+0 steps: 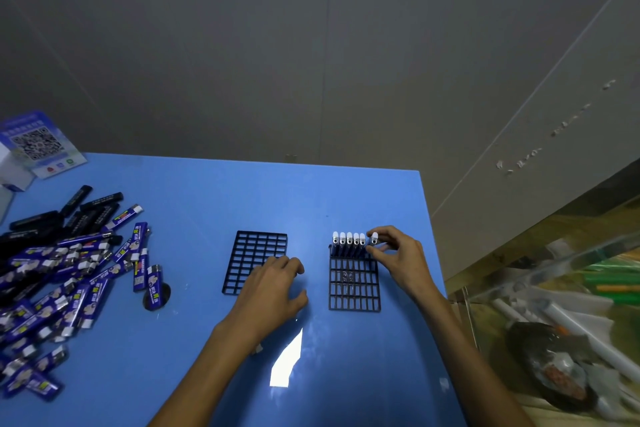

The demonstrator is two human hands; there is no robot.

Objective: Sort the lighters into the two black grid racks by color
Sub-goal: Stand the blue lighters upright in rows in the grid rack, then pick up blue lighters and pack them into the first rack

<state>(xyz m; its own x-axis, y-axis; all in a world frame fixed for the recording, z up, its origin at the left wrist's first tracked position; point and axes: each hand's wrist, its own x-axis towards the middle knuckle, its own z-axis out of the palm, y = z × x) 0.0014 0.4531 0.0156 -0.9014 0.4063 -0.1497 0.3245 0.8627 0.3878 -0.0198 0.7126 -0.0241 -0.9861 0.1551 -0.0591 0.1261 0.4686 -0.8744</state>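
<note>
Six blue lighters stand in the far row of the right rack (pixel 354 282), white caps up, and the right hand (pixel 398 255) is on the sixth one (pixel 374 240) now, thumb and fingertips pinching it near the cap at the row's right end. It looks not quite seated, cap sitting a touch apart from the other five (pixel 348 240), so I'd call this the moment of pressing it home into its slot. The left hand (pixel 273 288) holds nothing; fingers loosely bent, it rests over the near right corner of the left rack (pixel 254 262), which has no lighters in it that I can see. Both racks lie flat on the blue table (pixel 214 191), one under each hand, a clear gap between them.

Well off to the left of the left hand sprawls the pile of lighters (pixel 65 281), blue ones heaped toward the person, black ones (pixel 69 215) at the far side. One blue lighter (pixel 154 288) stands at the pile's edge, nearest that hand.

Next, I'd judge: let go once the sixth sits level, then reach left for another. That far row looks full, so a blue goes into the next row; a black would open the untouched rack. Care needed not to nudge the standing row.
</note>
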